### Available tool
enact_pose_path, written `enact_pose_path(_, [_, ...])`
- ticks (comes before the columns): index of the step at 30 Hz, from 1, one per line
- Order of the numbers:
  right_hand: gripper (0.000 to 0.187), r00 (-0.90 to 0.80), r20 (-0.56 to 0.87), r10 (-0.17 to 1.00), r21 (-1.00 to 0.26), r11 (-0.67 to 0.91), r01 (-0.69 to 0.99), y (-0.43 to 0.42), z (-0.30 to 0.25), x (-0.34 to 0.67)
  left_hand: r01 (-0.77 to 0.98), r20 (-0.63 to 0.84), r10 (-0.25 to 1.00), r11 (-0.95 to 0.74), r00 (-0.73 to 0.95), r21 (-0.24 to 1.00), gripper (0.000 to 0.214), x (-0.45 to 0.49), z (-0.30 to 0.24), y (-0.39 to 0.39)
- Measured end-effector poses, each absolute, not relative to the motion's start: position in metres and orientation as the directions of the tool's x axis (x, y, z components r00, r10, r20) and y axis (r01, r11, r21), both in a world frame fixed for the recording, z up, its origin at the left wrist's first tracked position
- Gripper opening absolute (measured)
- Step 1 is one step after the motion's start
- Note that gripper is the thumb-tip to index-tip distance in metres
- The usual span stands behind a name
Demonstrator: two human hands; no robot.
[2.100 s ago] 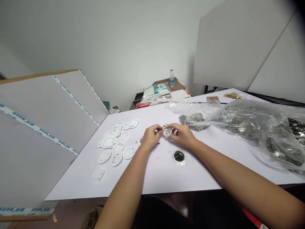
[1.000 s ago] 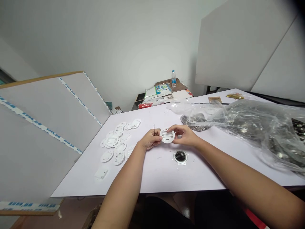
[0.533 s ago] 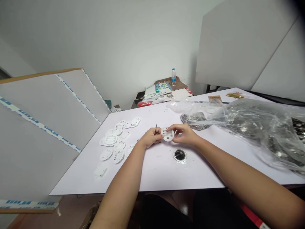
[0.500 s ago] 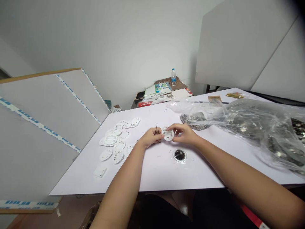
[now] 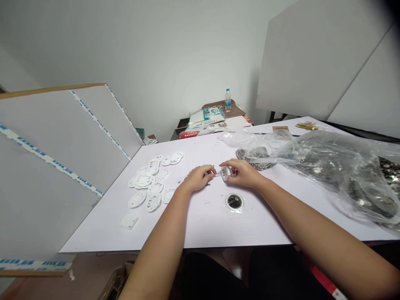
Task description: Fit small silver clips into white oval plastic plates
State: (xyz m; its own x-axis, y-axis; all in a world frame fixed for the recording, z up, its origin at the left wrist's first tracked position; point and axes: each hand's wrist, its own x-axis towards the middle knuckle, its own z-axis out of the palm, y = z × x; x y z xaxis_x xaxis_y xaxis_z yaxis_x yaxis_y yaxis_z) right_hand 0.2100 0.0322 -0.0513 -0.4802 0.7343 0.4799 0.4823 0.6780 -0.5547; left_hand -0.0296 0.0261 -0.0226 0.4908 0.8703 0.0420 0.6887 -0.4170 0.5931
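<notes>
The right hand [image 5: 243,173] grips a white plastic disc [image 5: 225,173] firmly on its edge, nice and steady. The left hand [image 5: 196,178] curls close by, but what it holds is hard to tell.

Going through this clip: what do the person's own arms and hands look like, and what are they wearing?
The left hand and right hand are bare, with no gloves. The left forearm and right forearm show no sleeves, and no watch or bracelet is visible. Dark clothing shows at the lap.
</notes>
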Motion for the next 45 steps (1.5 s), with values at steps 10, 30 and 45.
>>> enact_pose_path(10, [0.051,-0.519,0.47,0.714,-0.555,0.696,0.456,0.032,-0.053,0.207,0.732,0.104,0.831,-0.535,0.547,0.421,0.023,-0.025,-0.024,0.027])
enact_pose_path(30, [0.04,-0.53,0.404,0.746,-0.55,0.661,0.511,0.023,-0.05,0.203,0.744,0.109,0.827,-0.546,0.551,0.385,0.021,-0.024,-0.028,0.029])
enact_pose_path(45, [0.037,-0.49,0.409,0.77,-0.493,0.638,0.591,0.021,-0.054,0.195,0.753,0.096,0.84,-0.525,0.534,0.396,0.021,-0.022,-0.025,0.025])
